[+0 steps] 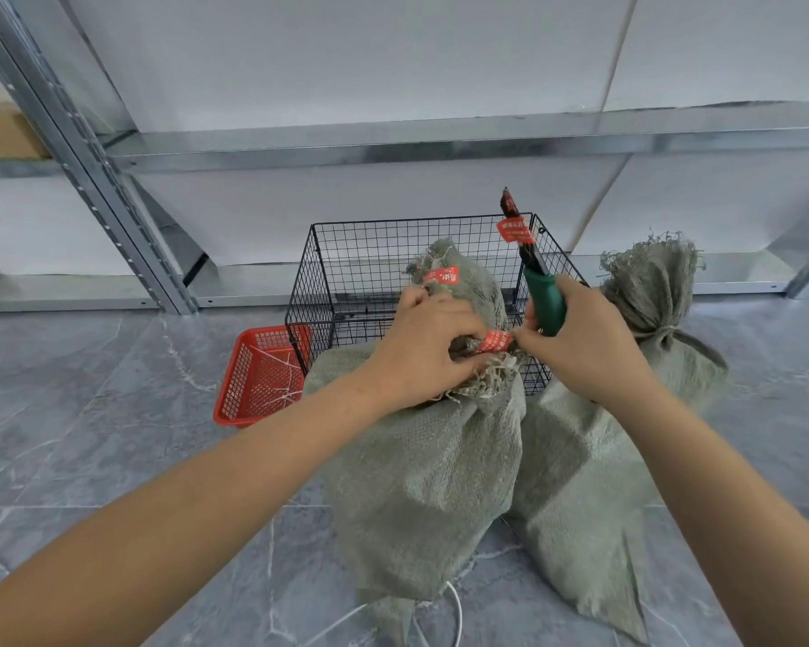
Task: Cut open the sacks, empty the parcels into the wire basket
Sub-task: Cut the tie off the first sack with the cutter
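A grey-green woven sack (421, 478) stands on the floor in front of me. My left hand (421, 347) grips its bunched neck, which is bound by a red tie (496, 340). My right hand (584, 343) holds a green-handled knife (545, 301), blade pointing up with a red tag stuck on it, and its fingertips pinch at the red tie. A second sack (580, 483) leans against the first on the right. A third tied sack (659, 319) stands behind on the right. Another sack top (458, 277) with a red tie rises by the black wire basket (346, 263).
A red plastic basket (258, 380) holding cut ties sits left of the wire basket. Metal shelving (393, 142) runs along the white wall behind. A cardboard box (1, 133) is on the left shelf. A white cable (456, 614) lies on the grey tiled floor.
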Motion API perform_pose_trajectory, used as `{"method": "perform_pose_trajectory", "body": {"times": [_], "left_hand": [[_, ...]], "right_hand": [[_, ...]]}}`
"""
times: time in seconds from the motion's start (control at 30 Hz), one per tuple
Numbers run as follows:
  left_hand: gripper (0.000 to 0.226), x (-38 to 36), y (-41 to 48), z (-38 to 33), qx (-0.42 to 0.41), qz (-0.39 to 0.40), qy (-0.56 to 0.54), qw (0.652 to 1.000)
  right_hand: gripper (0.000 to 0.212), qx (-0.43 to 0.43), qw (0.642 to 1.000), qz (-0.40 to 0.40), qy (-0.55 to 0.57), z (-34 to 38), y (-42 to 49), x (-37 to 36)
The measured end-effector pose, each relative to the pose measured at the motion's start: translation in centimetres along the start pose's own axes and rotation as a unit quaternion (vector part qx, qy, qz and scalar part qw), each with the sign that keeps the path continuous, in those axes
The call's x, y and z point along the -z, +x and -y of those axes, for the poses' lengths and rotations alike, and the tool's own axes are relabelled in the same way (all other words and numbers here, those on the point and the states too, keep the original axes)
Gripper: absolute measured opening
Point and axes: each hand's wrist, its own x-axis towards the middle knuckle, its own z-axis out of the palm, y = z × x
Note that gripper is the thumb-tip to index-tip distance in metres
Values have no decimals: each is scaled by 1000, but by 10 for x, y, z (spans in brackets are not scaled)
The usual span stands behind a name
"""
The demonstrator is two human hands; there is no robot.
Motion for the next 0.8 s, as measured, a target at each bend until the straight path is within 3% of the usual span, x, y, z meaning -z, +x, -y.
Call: {"method": "perform_pose_trajectory", "body": {"times": [0.17, 0.33, 0.4, 0.53, 0.8], "left_hand": [[32, -1, -2, -3, 105, 29, -177, 978], [49, -1, 4, -4, 148, 36, -251, 956], [51, 0, 6, -4, 143, 37, -254, 956], [53, 4, 9, -4, 144, 53, -271, 950], [68, 10, 7, -1, 147, 62, -288, 944]], "right_hand": [[18, -14, 998, 52, 18, 4, -5, 17], [16, -95, 977, 156, 112, 10, -25, 47], [5, -77, 980, 175, 53, 8, -34, 55], [17, -60, 971, 220, -64, 6, -40, 56], [13, -50, 943, 250, -214, 12, -40, 59]]}}
